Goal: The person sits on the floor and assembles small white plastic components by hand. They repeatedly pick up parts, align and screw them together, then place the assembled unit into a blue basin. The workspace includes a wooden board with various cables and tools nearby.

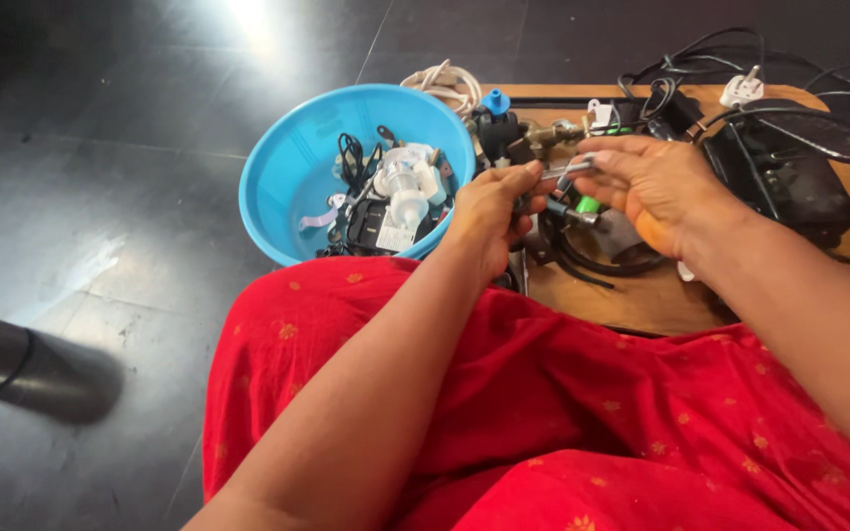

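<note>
A small metal tool (565, 171) spans the gap between the two hands, just above a wooden board (641, 295). The left hand (489, 211) is closed around something dark at its fingertips, what exactly is hidden by the fingers, with the tool's near end touching its thumb. The right hand (646, 187) pinches the tool's far end between thumb and forefinger. The tool is thin, silvery and short, lying roughly level; its tip is too small to make out. Just below the grip sit a green-tipped part (588, 205) and looped black cables (592, 258). To the left of the left hand stands a blue plastic basin (292, 167) filled with small parts.
</note>
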